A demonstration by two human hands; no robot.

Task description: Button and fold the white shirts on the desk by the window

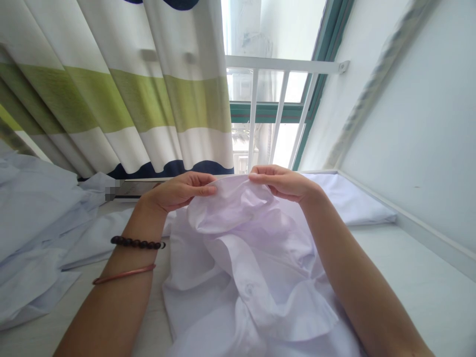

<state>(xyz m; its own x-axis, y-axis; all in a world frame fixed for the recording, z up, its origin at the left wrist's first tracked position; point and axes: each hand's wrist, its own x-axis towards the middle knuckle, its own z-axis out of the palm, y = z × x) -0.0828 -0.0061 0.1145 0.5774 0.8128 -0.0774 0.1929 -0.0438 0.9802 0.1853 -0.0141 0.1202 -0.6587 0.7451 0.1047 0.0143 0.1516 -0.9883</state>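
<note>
A crumpled white garment with a button placket spreads over the middle of a pale surface, its upper edge lifted. My left hand pinches that edge on the left between thumb and fingers. On the right, my right hand grips the same edge, thumb on top. A short stretch of cloth runs between the two hands. Dark beads and a reddish bangle circle my left forearm.
More white clothing is heaped at the left. A folded white cloth lies at the back right beside the wall. Behind are a striped curtain, a white railing and a window. A dark flat item sits behind my left wrist.
</note>
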